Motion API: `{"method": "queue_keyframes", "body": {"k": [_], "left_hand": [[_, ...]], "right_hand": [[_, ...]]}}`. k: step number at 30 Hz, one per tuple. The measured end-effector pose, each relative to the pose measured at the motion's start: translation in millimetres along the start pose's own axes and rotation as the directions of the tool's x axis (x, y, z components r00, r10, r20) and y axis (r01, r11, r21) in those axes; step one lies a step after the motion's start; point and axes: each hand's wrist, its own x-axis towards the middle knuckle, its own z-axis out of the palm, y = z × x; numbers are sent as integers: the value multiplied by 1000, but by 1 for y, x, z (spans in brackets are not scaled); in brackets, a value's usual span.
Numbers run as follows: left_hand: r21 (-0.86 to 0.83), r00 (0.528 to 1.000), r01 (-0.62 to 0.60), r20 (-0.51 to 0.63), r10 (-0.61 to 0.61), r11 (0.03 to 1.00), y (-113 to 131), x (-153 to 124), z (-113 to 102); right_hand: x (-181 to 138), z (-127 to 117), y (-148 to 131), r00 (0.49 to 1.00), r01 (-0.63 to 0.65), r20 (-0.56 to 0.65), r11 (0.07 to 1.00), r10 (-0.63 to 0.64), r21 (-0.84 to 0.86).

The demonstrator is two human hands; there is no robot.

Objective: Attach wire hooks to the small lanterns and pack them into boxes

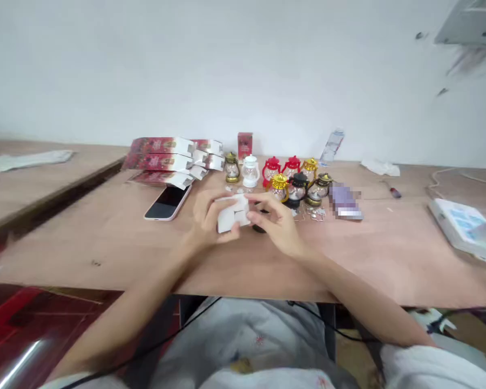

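Observation:
A small white carton [227, 218] with folded flaps is held up over the middle of the table. My left hand [206, 220] grips it from the left, fingers along its top and thumb below. The fingertips of my right hand [281, 224] pinch the flaps at its right edge. Behind my right fingers a dark object [260, 227] stands on the table, mostly hidden. Just beyond are miniature lanterns: a white one [250, 171], a bronze one [232, 168], a black one [297, 189], plus red and gold ones.
Flat red printed cartons [157, 162] lie stacked at the back left, near a phone [168, 203]. A red box [245, 145] stands against the wall. Rightward are a purple packet [345, 201], a tissue [380, 167], a screwdriver [395, 192] and a white tray-like case [465, 227].

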Motion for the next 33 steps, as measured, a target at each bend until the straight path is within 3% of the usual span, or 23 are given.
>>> {"method": "queue_keyframes", "body": {"k": [8, 15, 21, 26, 30, 33], "left_hand": [[-38, 999, -32, -13, 31, 999, -10, -17, 11], [-81, 991, -96, -98, 88, 992, -12, -16, 12], [-78, 999, -31, -26, 29, 996, -12, -19, 12], [-114, 992, -117, -70, 110, 987, -10, -13, 11], [-93, 996, -90, -4, 90, 992, -10, -10, 9], [-111, 992, -122, -41, 118, 986, -9, -7, 8]], "right_hand": [[3, 5, 0, 998, 48, -33, 999, -47, 3], [3, 8, -2, 997, 39, -75, 999, -37, 25], [2, 10, 2, 993, 31, -111, 998, -37, -54], [1, 12, 0, 991, 21, -129, 993, -36, -113], [1, 14, -3, 989, 14, -146, 990, -35, -143], [0, 14, -4, 985, 22, -164, 987, -48, -157]]}}
